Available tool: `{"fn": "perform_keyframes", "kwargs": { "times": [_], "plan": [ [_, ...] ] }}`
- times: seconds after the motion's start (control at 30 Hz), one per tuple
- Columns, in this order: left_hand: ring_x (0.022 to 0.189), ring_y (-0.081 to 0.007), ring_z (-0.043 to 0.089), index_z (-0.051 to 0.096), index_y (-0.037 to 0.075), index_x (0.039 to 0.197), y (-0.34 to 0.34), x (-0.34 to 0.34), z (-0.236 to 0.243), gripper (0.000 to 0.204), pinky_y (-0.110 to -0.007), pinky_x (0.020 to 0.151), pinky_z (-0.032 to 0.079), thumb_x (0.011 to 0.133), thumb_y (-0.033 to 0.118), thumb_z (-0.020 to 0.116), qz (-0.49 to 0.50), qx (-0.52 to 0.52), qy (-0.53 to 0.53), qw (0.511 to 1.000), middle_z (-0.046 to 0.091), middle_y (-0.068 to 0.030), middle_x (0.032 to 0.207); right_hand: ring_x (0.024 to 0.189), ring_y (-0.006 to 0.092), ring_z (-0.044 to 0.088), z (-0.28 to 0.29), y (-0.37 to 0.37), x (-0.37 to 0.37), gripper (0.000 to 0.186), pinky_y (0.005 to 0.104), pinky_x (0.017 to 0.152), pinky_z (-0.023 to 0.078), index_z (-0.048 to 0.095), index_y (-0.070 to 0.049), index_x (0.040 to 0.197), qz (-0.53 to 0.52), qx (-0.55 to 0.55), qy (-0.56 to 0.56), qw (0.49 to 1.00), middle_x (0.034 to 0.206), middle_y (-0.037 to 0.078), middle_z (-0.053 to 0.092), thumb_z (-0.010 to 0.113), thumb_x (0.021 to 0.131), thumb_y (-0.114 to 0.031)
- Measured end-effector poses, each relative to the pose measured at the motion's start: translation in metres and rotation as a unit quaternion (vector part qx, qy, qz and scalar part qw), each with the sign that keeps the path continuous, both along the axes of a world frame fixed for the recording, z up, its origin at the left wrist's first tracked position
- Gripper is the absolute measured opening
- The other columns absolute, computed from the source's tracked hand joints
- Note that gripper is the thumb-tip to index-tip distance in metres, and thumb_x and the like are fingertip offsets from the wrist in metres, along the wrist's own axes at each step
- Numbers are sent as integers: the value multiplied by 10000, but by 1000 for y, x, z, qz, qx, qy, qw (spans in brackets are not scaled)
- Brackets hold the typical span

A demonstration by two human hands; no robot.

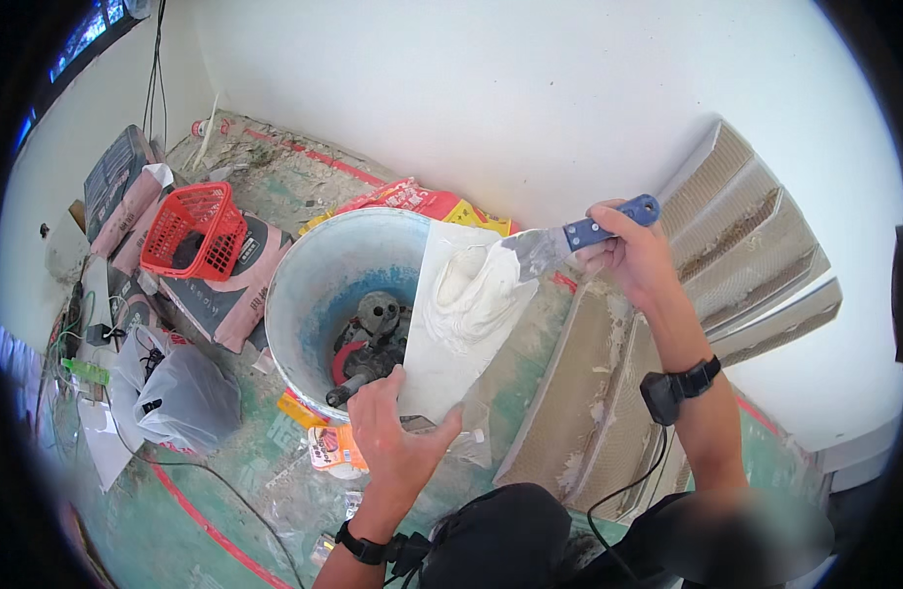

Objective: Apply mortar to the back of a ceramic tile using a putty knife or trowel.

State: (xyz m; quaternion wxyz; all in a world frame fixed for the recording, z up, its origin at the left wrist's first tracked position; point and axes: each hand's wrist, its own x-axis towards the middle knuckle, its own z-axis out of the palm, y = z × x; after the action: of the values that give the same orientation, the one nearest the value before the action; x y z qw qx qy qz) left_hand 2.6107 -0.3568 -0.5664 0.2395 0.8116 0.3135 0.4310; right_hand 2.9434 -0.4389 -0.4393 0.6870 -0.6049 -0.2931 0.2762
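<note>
My left hand (400,437) grips the lower end of a white board (437,378) angled over the right side of a large plastic bucket (294,285). Thick white paste (466,294) covers much of the board's upper part. My right hand (618,250) is closed round the blue handle of a putty knife (589,233), whose metal blade sits in the paste at the board's upper right. Inside the bucket lie dark power-tool parts (378,319) and a red curved piece, partly hidden behind the board.
Stacked grey-pink sacks (225,304) and a red basket (193,233) are at the left, near a plastic bag (186,402) and cables. Red-yellow packaging lies behind the bucket. Grey textured panels (736,236) lean against the white wall at the right, with others on the green floor.
</note>
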Motion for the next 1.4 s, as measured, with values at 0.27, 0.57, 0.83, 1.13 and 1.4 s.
{"fn": "perform_keyframes", "kwargs": {
  "times": [0.27, 0.57, 0.83, 1.13, 1.4],
  "plan": [
    [978, -375, 605, 627, -47, 1234, 3, 0, 2, 759, -487, 863, 484, 595, 218, 940, -10, 19, 0, 1000, 638, -183, 1070, 673, 242, 748, -40, 26, 64, 226, 334, 542, 610, 646, 4, 1081, -69, -51, 119, 989, 906, 149, 742, 714, 962, -175],
    [1039, -358, 611, 631, -7, 1230, 4, -5, 2, 758, -467, 904, 500, 569, 197, 941, -15, 12, 19, 1000, 658, -166, 1127, 651, 214, 736, -60, 96, 101, 159, 311, 572, 608, 689, -30, 1004, 107, -64, 202, 971, 885, 141, 751, 682, 990, -189],
    [1044, -361, 603, 628, -7, 1229, -1, 3, 6, 760, -463, 904, 490, 571, 200, 947, -8, -6, 18, 1000, 650, -158, 1109, 654, 221, 728, 34, 112, 45, 195, 319, 569, 590, 716, 9, 1038, 332, -121, -69, 933, 861, 127, 739, 760, 924, -143],
    [1035, -358, 597, 624, 14, 1232, 1, -3, 5, 742, -465, 899, 488, 583, 192, 936, 11, -2, 26, 1000, 641, -163, 1104, 826, 205, 695, 99, 24, -56, 204, 321, 771, 536, 757, -10, 1022, 367, -66, -457, 808, 919, 103, 737, 819, 828, -20],
    [1020, -359, 598, 627, 16, 1222, -2, -4, 3, 720, -460, 889, 490, 590, 180, 930, 7, 13, 7, 1000, 644, -164, 1095, 774, 60, 652, 41, 11, -80, 92, 244, 681, 528, 745, -1, 988, 146, -74, -239, 957, 843, 1, 726, 758, 934, -74]
  ]
}}
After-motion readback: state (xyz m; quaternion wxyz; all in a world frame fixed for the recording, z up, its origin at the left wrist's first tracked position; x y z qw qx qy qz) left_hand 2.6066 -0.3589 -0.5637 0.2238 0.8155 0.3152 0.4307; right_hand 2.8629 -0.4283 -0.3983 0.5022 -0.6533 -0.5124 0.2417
